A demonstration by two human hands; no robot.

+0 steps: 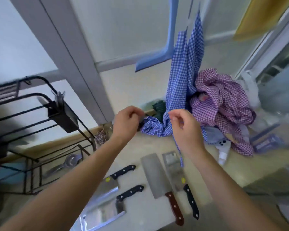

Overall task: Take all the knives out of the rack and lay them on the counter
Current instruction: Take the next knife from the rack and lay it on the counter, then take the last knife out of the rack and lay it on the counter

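Observation:
Four knives lie on the pale counter below my forearms. They are a black-handled cleaver, a second black-handled cleaver, a brown-handled cleaver and a black-handled knife. The black wire rack stands at the left; its dark knife holder shows only thin, blurred items at its top. My left hand is raised with fingers closed around what looks like a knife: metal shows left of the wrist, a dark end right of the fist. My right hand hovers beside it, fingers loosely curled, holding nothing.
A blue checked cloth hangs down to the counter behind my hands, next to a heap of purple checked cloth. A white spray bottle and clear plastic boxes sit at the right. Metal utensils lie in the rack's lower basket.

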